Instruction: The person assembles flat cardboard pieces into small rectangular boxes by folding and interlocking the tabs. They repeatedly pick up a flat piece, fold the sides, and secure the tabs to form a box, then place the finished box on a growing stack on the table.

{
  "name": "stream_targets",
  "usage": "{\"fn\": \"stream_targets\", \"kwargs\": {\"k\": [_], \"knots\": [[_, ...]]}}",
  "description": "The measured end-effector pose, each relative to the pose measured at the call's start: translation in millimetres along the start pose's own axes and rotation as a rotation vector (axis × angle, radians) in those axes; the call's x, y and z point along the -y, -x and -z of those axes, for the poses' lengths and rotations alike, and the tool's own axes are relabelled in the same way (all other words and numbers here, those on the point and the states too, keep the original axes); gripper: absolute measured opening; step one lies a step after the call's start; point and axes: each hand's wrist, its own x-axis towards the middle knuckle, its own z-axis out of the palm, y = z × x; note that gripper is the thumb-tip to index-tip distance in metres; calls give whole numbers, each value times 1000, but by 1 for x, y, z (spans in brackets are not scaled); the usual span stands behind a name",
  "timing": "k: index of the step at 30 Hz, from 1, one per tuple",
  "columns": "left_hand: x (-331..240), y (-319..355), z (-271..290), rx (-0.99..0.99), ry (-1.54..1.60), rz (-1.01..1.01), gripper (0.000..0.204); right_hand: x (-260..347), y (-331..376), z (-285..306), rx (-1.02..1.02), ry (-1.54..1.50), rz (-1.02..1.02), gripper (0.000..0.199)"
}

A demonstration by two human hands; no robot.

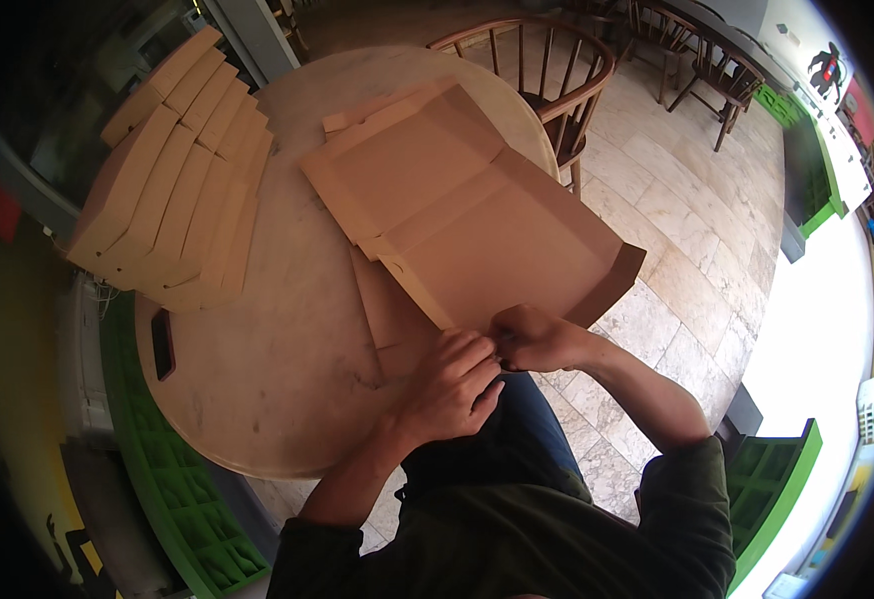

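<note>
A brown cardboard box [502, 235] lies unfolded on the round table, its lid panel spread away from me and its near part with side walls partly raised. My left hand [457, 384] is closed at the box's near corner, fingers curled against its edge. Beside it my right hand [532, 337] is also closed on that corner, fingers bent round the cardboard. The two hands nearly meet, and their fingers hide the corner itself. Under the box, another flat cardboard sheet [394, 314] rests on the table.
Folded cardboard boxes [172, 185] stand in a leaning stack at the table's left. A dark phone [163, 344] lies near the left edge of the round table [277, 399]. A wooden chair [557, 75] stands behind the table. Green-edged planters [172, 479] flank the tiled floor [676, 250].
</note>
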Motion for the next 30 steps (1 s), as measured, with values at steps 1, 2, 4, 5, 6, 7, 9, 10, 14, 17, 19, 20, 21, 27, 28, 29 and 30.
{"fn": "stream_targets", "kwargs": {"k": [1,2,4,5,6,7,9,10,14,17,19,20,21,27,28,29,30], "knots": [[0,0,0,14,-35,-4,22,0,-1,1,17,-11,-10,19],[1,-1,1,28,-49,4,21,0,-1,2,33,-22,-19,20],[1,-2,2,57,-71,15,22,-1,-4,7,59,54,42,20],[1,-3,2,51,-78,3,21,-1,-5,9,73,92,75,20],[0,-4,2,46,-84,-13,21,-2,-7,12,91,124,74,20],[0,-5,1,57,-85,-18,21,-2,-8,14,113,158,79,21],[-3,-5,0,76,-100,-5,22,-3,-7,15,109,185,76,21],[-4,-4,-1,91,-107,9,22,-3,-6,16,83,182,70,21],[-5,-1,-2,90,-180,-32,13,3,0,16,35,184,46,21],[-2,0,-2,122,-232,-76,8,11,4,14,13,369,91,21],[-1,1,-2,149,-262,-81,7,14,6,16,20,405,164,21],[0,0,-5,99,-237,-89,9,14,7,18,17,434,200,22],[0,-1,-8,51,-214,-94,11,13,8,20,7,418,222,21],[1,7,-18,1,-192,-33,14,-25,5,70,-760,886,74,25],[1,8,-19,9,-166,-20,14,-37,6,82,-1035,944,3,37],[1,9,-19,11,-128,-3,14,-51,10,96,-1095,1099,-94,43],[0,8,-20,34,-133,8,12,-63,12,113,-881,929,-359,48]]}}
